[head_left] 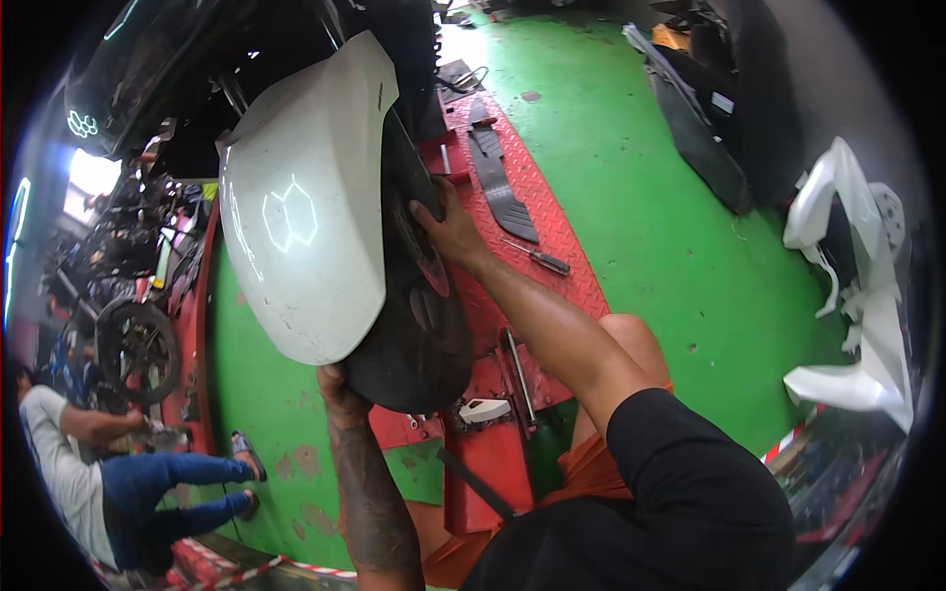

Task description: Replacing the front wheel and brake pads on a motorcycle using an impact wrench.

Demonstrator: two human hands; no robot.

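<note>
A black front wheel (434, 340) of a motorbike or scooter stands before me, partly covered by a glossy white front fender (305, 217). My left hand (342, 394) grips the tyre low on its left, just below the fender's lower edge; some of its fingers are hidden behind the tyre. On the wheel's right side my right hand (451, 229) is closed round the tyre, the thumb toward the brake disc (424, 246). A screwdriver (537, 258) and a long black footboard trim piece (501, 182) lie on the red platform (562, 231) beside my right forearm.
White body panels (867, 325) stand at the right, with dark panels (690, 118) at the far right. Another person (108, 492) is at the lower left, near a partly dismantled motorbike (138, 345). A metal bar (519, 374) lies by my knee. The floor (709, 286) is green.
</note>
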